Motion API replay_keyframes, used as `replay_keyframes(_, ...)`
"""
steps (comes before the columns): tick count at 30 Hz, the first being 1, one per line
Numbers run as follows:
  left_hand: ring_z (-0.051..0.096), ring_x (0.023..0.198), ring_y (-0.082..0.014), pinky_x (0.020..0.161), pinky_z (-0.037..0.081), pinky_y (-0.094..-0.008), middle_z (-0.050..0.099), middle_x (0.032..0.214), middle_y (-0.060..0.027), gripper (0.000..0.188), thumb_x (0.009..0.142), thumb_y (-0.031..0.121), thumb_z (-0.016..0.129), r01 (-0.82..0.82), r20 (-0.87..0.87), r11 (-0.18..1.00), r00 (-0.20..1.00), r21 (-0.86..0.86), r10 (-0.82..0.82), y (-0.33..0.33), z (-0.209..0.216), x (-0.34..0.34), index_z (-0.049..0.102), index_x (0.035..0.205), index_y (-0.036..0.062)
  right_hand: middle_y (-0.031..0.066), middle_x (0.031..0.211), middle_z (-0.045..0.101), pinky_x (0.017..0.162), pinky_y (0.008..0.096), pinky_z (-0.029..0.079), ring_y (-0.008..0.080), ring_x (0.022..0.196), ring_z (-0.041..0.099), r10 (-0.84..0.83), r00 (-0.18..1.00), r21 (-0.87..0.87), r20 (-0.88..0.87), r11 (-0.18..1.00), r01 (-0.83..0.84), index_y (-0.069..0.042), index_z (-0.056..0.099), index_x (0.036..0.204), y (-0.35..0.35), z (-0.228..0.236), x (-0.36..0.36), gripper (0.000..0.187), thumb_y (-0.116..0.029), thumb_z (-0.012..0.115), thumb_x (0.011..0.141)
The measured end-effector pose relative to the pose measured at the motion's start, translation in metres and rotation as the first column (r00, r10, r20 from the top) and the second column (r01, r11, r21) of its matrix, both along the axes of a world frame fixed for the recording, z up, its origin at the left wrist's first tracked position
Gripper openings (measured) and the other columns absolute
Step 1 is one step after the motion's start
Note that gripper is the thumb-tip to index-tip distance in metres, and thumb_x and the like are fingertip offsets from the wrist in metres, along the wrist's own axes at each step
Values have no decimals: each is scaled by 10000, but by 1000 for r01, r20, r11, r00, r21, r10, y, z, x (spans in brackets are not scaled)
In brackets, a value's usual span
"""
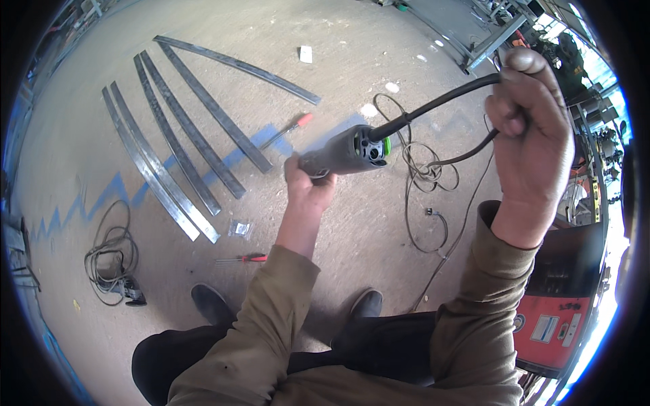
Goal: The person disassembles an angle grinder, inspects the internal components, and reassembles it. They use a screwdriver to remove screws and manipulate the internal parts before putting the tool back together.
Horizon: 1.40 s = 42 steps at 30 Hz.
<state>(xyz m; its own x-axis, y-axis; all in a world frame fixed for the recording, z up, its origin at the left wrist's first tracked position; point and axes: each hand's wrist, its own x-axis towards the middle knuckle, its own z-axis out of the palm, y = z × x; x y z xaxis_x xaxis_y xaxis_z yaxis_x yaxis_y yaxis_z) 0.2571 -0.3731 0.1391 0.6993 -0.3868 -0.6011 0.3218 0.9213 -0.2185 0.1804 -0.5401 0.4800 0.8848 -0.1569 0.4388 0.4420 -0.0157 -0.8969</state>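
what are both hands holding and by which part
The left hand grips a grey power tool by its body; the right hand holds the tool's black cable partway along, at its bend.

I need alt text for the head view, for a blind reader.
A person's left hand holds a grey power tool, and the right hand holds its black cable; six flat metal strips lie on the floor.

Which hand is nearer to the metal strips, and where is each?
Left. In the picture, the left hand, holding the tool, is close beside the strips; the right hand, on the cord, is farther right.
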Motion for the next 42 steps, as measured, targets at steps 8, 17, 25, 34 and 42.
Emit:
replay_keyframes(8, 702, 954, -215, 936, 609, -410, 700, 1020, -51, 316, 1126, 387, 532, -50, -57, 996, 997, 78, 54, -4, 26, -4, 611, 1068, 87, 2, 904, 601, 625, 207, 349, 55, 666, 430, -173, 975, -219, -143, 966, 139, 13, 693, 1242, -42, -3, -33, 309, -34, 589, 955)
replay_keyframes(17, 764, 894, -259, 856, 682, -398, 730, 989, -120, 445, 1125, 430, 491, -203, 134, 961, 975, 189, 180, 9, 55, 4, 607, 1082, 2, 220, 1192, 721, 653, 316, 582, 187, 853, 737, 66, 710, -454, -701, 727, -515, 7, 397, 1610, -29, -93, -16, 988, -355, 924, 858)
replay_keyframes(25, 733, 1001, -276, 926, 666, -412, 667, 1098, -153, 435, 1110, 404, 556, -267, 255, 912, 948, 311, 190, 22, 91, 7, 488, 1231, -8, 209, 1099, 761, 838, 378, 614, 284, 936, 769, -142, 894, -770, -426, 576, -275, -20, 563, 1461, 8, -132, -7, 810, -375, 921, 827)
replay_keyframes(34, 724, 885, -244, 815, 670, -375, 665, 1001, -124, 437, 1066, 388, 677, -327, 272, 812, 938, 484, 215, 32, 131, 0, 509, 1202, 8, 115, 1107, 691, 792, 401, 642, 289, 925, 764, -288, 957, -997, -39, 79, -16, -171, 591, 1463, 32, -133, -12, 787, -252, 932, 758)
replay_keyframes(42, 749, 1065, -329, 945, 598, -407, 587, 1222, -173, 554, 1121, 397, 566, -345, 385, 682, 917, 645, 100, 42, 125, 2, 364, 1428, -18, 63, 1071, 629, 719, 377, 634, 238, 887, 719, -195, 968, -986, 161, 3, 165, -274, 582, 1483, 47, -148, -10, 833, -262, 942, 731)
